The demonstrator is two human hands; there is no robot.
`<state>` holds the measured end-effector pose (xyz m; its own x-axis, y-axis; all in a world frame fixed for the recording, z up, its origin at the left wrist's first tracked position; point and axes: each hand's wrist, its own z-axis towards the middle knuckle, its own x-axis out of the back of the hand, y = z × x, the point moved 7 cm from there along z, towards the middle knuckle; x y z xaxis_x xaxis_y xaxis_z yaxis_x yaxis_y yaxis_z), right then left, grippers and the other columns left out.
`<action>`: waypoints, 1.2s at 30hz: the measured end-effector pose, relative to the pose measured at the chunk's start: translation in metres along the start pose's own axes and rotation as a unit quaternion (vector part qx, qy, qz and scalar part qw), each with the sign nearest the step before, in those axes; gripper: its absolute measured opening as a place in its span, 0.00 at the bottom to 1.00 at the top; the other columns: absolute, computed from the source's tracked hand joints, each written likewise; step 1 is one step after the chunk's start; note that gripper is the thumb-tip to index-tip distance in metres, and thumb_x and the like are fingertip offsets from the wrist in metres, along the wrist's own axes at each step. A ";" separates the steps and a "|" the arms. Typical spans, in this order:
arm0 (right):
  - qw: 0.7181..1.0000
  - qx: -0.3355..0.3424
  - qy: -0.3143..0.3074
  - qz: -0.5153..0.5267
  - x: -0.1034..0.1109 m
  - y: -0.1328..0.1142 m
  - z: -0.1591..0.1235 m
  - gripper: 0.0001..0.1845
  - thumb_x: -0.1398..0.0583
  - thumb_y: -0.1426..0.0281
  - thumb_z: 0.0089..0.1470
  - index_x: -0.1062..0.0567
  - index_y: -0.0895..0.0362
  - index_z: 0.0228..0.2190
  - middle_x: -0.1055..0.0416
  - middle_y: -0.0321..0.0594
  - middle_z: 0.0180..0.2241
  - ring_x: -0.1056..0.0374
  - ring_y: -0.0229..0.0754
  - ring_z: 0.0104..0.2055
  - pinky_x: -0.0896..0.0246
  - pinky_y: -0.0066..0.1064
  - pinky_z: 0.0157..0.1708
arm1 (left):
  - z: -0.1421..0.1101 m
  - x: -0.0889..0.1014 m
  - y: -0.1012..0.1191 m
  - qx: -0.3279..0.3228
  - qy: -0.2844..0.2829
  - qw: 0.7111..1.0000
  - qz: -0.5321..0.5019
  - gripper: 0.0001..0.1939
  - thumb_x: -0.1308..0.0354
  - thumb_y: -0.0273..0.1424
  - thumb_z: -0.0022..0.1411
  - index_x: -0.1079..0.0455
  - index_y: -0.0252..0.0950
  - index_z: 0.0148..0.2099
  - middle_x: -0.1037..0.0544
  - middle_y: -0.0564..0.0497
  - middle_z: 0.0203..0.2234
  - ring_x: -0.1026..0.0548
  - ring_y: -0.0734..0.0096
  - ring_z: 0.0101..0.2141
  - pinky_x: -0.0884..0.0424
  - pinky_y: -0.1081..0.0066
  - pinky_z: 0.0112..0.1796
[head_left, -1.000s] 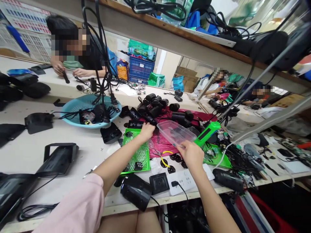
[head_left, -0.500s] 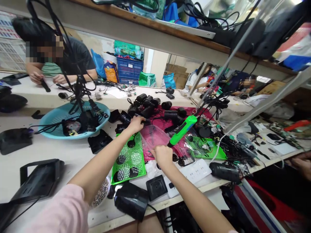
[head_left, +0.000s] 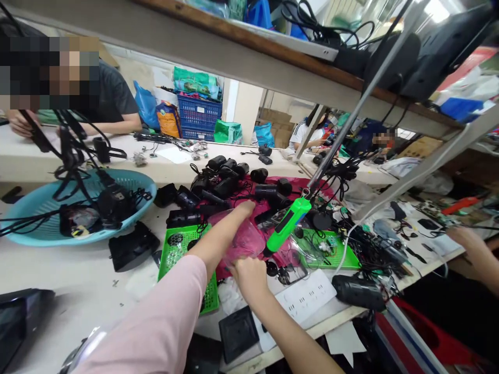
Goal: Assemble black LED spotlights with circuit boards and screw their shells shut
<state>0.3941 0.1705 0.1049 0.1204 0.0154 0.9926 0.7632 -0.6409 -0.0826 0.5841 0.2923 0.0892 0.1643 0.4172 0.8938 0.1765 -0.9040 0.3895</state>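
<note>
My right hand (head_left: pixel 249 275) is closed on the near rim of a clear plastic container (head_left: pixel 245 240) that lies over a magenta cloth (head_left: pixel 307 187). My left hand (head_left: pixel 245 209), its arm in a pink sleeve, reaches across the container to its far edge, just short of a pile of black housings (head_left: pixel 224 174). Its fingers point away from me and I cannot make out their grip. A green electric screwdriver (head_left: pixel 286 226) hangs on a cable just right of the container. Under my left forearm lies a green perforated tray (head_left: pixel 177 249).
A blue basket (head_left: pixel 128 187) of cables sits at the left. A second green tray (head_left: pixel 343 254), tangled wires, a white power strip (head_left: pixel 307 296) and a black square part (head_left: pixel 237 332) crowd the front edge. A co-worker's hand (head_left: pixel 471 249) works at the right; another person sits opposite.
My view has swung right and closer. My left hand has moved from the black housings to the container's far edge. My right hand has drawn the container nearer to me.
</note>
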 end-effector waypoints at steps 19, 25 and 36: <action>0.785 -0.004 0.269 0.559 0.087 0.128 0.034 0.23 0.34 0.54 0.47 0.27 0.59 0.38 0.23 0.46 0.35 0.27 0.47 0.36 0.29 0.40 0.41 | 0.011 -0.020 -0.006 0.022 -0.074 0.997 0.032 0.18 0.40 0.37 0.67 0.30 0.35 0.56 0.25 0.44 0.51 0.24 0.59 0.47 0.24 0.56 0.46; 0.776 -0.046 0.340 0.529 0.079 0.138 -0.029 0.17 0.34 0.61 0.49 0.25 0.57 0.39 0.29 0.34 0.28 0.33 0.39 0.28 0.34 0.34 0.34 | -0.007 0.006 0.005 -0.016 -0.034 0.999 -0.002 0.17 0.40 0.37 0.67 0.29 0.35 0.54 0.24 0.45 0.48 0.23 0.61 0.44 0.23 0.58 0.43; 0.638 -0.025 0.307 0.706 0.086 0.102 -0.141 0.46 0.54 0.28 0.44 0.28 0.55 0.37 0.35 0.34 0.20 0.39 0.42 0.21 0.44 0.34 0.22 | -0.173 0.087 0.013 -0.092 0.179 0.972 -0.125 0.11 0.42 0.21 0.58 0.20 0.29 0.42 0.17 0.47 0.33 0.22 0.68 0.34 0.30 0.69 0.41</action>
<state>0.3928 -0.0017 0.1947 0.3830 -0.8976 -0.2181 0.1460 0.2920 -0.9452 0.4327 0.3004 0.2109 -0.2144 0.5974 0.7728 -0.0152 -0.7931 0.6089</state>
